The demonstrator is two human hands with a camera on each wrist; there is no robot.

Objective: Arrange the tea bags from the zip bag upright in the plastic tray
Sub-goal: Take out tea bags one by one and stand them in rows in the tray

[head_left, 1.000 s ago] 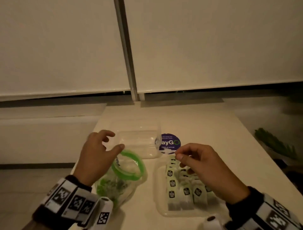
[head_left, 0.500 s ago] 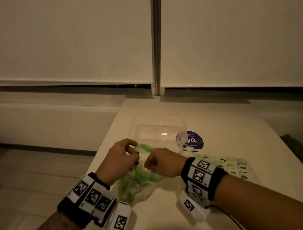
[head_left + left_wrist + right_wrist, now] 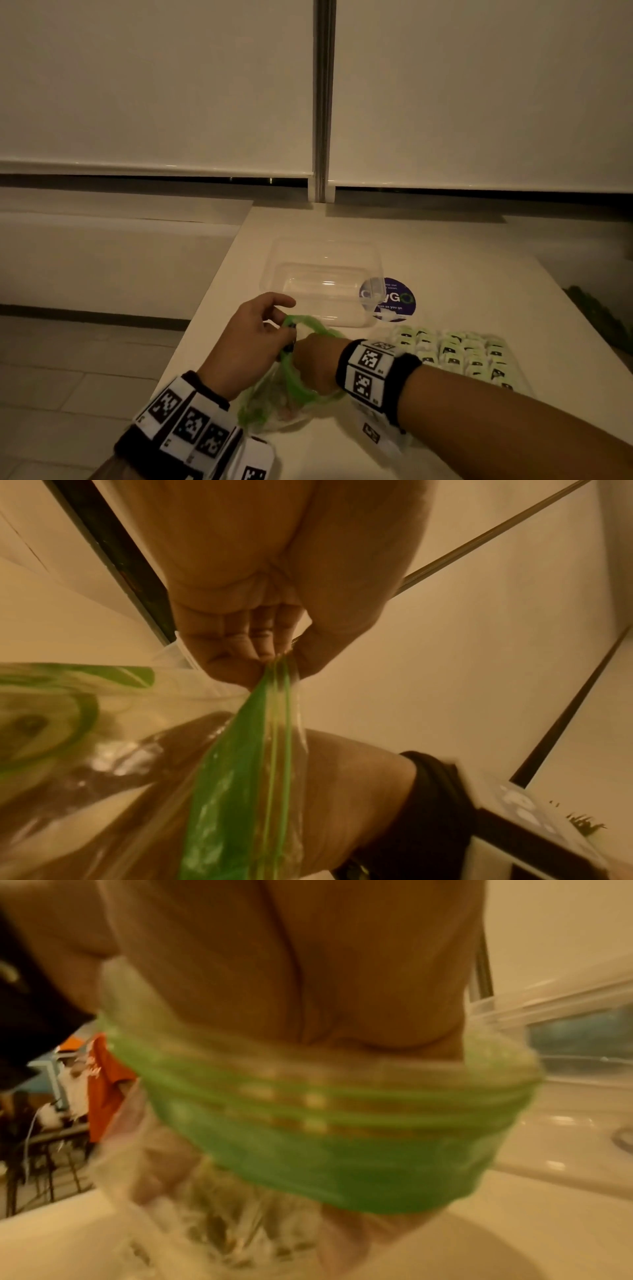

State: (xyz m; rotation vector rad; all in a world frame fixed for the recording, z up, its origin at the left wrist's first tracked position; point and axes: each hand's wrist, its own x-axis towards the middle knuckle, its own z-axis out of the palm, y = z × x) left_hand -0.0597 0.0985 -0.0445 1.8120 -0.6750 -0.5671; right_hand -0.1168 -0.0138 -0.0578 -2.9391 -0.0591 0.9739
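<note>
Holding: left hand (image 3: pixel 251 337) pinches the green zip edge of the zip bag (image 3: pixel 291 394), thumb and curled fingers (image 3: pixel 232 653) closed on the strip in the left wrist view.
Right hand: right hand (image 3: pixel 315 359) is pushed through the bag's mouth, the green rim ringing it below the wrist; through the plastic in the right wrist view its fingers (image 3: pixel 346 1245) are a blur, so whether they grip anything cannot be told.
Zip bag: one, on the table (image 3: pixel 445 246) near its front-left edge, between the two forearms; pale green contents show inside, too blurred to count.
Tea bags: tea bags (image 3: pixel 455 353) stand packed in rows just right of the right wrist; at least three rows show, the exact number is unclear.
Plastic tray: one low clear plastic tray (image 3: pixel 524 385) holds those rows; only its right rim is plain.
Clear container: one clear container (image 3: pixel 322 281) sits beyond the hands, apart from the bag.
Sticker: one round purple sticker (image 3: pixel 394 301) on the table, partly under the container's right corner.
Wristbands: two, one wristband (image 3: pixel 375 373) on each wrist, black with square printed markers.
</note>
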